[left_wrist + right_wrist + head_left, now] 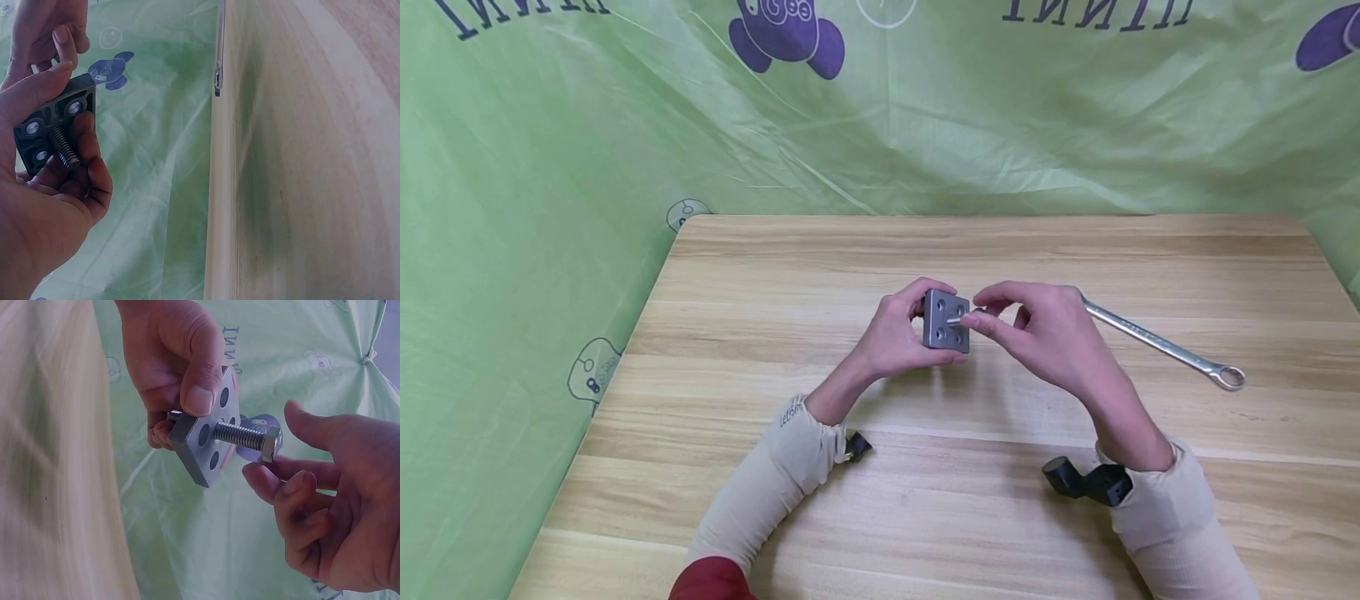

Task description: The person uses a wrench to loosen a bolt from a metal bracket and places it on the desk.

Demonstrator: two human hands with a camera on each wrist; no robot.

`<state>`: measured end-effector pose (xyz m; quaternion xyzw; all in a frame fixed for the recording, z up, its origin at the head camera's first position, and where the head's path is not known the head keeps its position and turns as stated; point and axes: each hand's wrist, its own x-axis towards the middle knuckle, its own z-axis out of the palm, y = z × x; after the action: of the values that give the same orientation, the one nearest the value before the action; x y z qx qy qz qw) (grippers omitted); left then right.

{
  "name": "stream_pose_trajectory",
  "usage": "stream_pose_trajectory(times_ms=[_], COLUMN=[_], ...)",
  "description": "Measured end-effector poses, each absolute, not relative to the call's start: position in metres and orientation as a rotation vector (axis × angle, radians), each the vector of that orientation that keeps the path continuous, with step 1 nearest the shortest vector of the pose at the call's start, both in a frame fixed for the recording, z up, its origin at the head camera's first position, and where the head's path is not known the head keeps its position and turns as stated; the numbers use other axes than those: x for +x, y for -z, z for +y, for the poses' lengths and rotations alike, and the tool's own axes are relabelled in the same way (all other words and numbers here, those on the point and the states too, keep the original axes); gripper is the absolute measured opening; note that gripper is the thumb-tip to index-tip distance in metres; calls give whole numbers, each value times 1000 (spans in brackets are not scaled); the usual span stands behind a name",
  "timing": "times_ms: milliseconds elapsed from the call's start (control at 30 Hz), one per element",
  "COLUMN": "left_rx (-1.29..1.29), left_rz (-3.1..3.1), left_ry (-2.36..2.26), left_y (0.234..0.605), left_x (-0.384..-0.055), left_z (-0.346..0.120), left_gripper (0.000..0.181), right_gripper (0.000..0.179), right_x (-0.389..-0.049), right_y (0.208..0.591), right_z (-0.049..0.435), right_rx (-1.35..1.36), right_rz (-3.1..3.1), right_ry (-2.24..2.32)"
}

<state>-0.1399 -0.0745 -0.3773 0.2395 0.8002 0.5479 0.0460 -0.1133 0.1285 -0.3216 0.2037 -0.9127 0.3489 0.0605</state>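
Note:
My left hand [898, 333] grips a grey square metal plate [934, 321] by its edges, thumb on one side and fingers on the other. Through the plate's middle runs a threaded hex bolt [240, 434], with its head standing well out from the face. On the far side the bolt's threaded end [64, 149] pokes out near my left fingers. Beside the bolt head is my right hand [350, 500]; an index fingertip touches the head from below, while the thumb is apart from it. Its other fingers are loosely bent.
A long silver wrench [1157, 340] lies on the wooden table [970, 517] at the right, its near end partly behind my right hand. Green printed cloth [880, 133] hangs behind the table and along its left side. Black wrist devices [1086, 482] sit at both sleeves.

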Motion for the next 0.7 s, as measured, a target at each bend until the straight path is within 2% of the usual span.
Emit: stream_pose_trajectory(times_ms=[233, 433, 700], left_rx=[733, 735, 718], left_rz=[2449, 2451, 2441], left_ry=[-1669, -1661, -1659], left_y=[378, 378, 378], left_x=[-140, -140, -140], left_z=[-74, -75, -75], left_gripper=[69, 70, 70], right_gripper=[21, 13, 19], right_x=[-113, -114, -115], right_y=[321, 324, 328], right_z=[129, 130, 132], right_rx=[601, 717, 879], right_rz=[-2822, -2730, -2551], right_ry=[-1002, -991, -993])
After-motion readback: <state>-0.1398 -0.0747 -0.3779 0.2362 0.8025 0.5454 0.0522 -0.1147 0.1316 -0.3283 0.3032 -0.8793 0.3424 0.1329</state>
